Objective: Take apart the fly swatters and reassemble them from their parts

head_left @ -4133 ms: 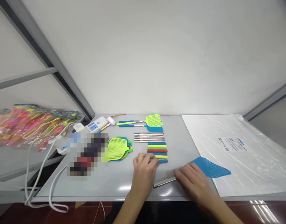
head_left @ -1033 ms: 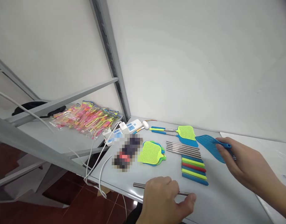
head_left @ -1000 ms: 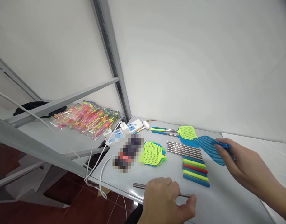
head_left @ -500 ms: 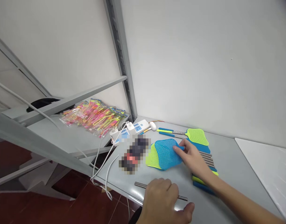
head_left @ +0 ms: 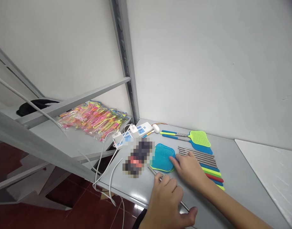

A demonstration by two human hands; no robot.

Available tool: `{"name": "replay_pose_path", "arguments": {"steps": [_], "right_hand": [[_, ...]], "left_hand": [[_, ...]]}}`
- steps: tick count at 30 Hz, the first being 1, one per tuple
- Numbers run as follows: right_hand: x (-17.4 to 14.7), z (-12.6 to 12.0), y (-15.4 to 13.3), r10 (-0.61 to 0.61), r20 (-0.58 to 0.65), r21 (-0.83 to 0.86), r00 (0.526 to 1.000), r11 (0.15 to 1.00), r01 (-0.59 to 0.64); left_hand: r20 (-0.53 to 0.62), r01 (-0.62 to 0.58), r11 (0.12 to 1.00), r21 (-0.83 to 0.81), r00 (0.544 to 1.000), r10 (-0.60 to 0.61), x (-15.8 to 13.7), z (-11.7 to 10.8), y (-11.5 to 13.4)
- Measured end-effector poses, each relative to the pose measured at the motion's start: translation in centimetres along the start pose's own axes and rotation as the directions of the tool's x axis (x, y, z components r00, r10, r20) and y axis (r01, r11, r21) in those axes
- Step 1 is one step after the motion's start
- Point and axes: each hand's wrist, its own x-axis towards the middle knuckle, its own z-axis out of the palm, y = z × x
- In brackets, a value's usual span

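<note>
My left hand (head_left: 167,198) is closed around a thin metal rod (head_left: 185,206), which slants above the front of the grey table. My right hand (head_left: 190,168) is at the neck of a blue mesh fly swatter head (head_left: 163,156), thumb and fingers around it; the fingers partly cover the neck. That blue head lies over a yellow-green one (head_left: 157,169), of which only the edge shows. Just beyond the right hand, several metal rods (head_left: 198,155) lie side by side. Coloured handles, among them a red one (head_left: 214,178), are lined up beside the right forearm.
At the back lie swatters with rods and handles, a yellow-green one (head_left: 200,138) on top. A white power strip (head_left: 146,128) with cables and a blurred dark object (head_left: 139,157) stand left. Bagged colourful items (head_left: 95,119) cover a shelf. A white board (head_left: 262,165) is at right.
The blue swatter head has moved left and down onto the yellow-green one, with my right hand following. The rod in my left hand has tilted, its far end swinging up and right.
</note>
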Motion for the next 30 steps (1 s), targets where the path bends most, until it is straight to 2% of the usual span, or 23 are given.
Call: {"name": "replay_pose_path", "arguments": {"steps": [4,8,10,12,15,18,20,21,22,23,24,25,27,30], "right_hand": [[-0.1,0.2,0.2,-0.005,-0.019,-0.127,1.000,0.992,0.003],[-0.7,-0.8,0.7,-0.023,-0.092,-0.198,0.996,0.980,0.005],[-1.7,-1.9,1.0,-0.069,-0.106,-0.125,0.992,0.991,0.055],[-3.1,-3.1,1.6,-0.128,-0.121,0.018,0.984,0.991,0.131],[-5.2,-4.3,2.9,-0.203,-0.197,0.157,0.959,0.959,0.236],[-6.7,-4.8,4.8,-0.240,-0.290,0.194,0.926,0.933,0.302],[-7.5,-4.9,6.1,-0.197,-0.296,0.280,0.935,0.917,0.283],[-7.9,-5.0,6.8,-0.158,-0.278,0.334,0.948,0.909,0.249],[-8.2,-5.1,7.4,-0.114,-0.251,0.378,0.961,0.903,0.205],[-8.5,-5.2,8.0,-0.071,-0.219,0.405,0.973,0.901,0.157],[-8.7,-5.2,8.7,-0.029,-0.187,0.416,0.982,0.903,0.106],[-8.8,-5.3,9.4,0.011,-0.156,0.418,0.988,0.907,0.056],[-8.5,-5.3,11.1,0.081,-0.090,0.420,0.993,0.907,-0.036],[-7.1,-4.7,14.2,0.140,-0.010,0.452,0.990,0.884,-0.121]], "left_hand": [[0.010,0.017,1.000,-0.001,1.000,-0.017,0.5,-0.7,-0.4],[-0.044,-0.014,0.999,-0.048,0.999,0.011,0.9,-1.2,-0.1],[-0.075,-0.091,0.993,-0.074,0.993,0.086,1.0,-0.9,0.6],[-0.110,-0.131,0.990,-0.059,0.986,0.124,1.2,0.0,1.7],[-0.090,-0.040,0.999,-0.034,0.995,0.037,1.9,1.6,4.0],[0.003,0.017,0.979,-0.201,1.000,-0.016,3.7,2.3,6.2],[-0.021,0.101,0.900,-0.423,0.992,-0.122,5.6,2.1,6.9],[-0.044,0.160,0.827,-0.539,0.975,-0.217,6.8,1.9,7.0],[-0.061,0.236,0.730,-0.641,0.933,-0.355,8.1,1.8,6.7],[-0.054,0.270,0.647,-0.713,0.899,-0.434,9.5,1.9,6.2],[-0.032,0.293,0.601,-0.743,0.882,-0.470,10.9,2.1,5.4],[-0.019,0.316,0.609,-0.728,0.878,-0.478,12.2,2.4,4.3],[-0.047,0.334,0.683,-0.650,0.879,-0.475,14.3,3.3,1.9],[-0.079,0.344,0.754,-0.560,0.884,-0.461,16.0,4.7,-1.3]]}}
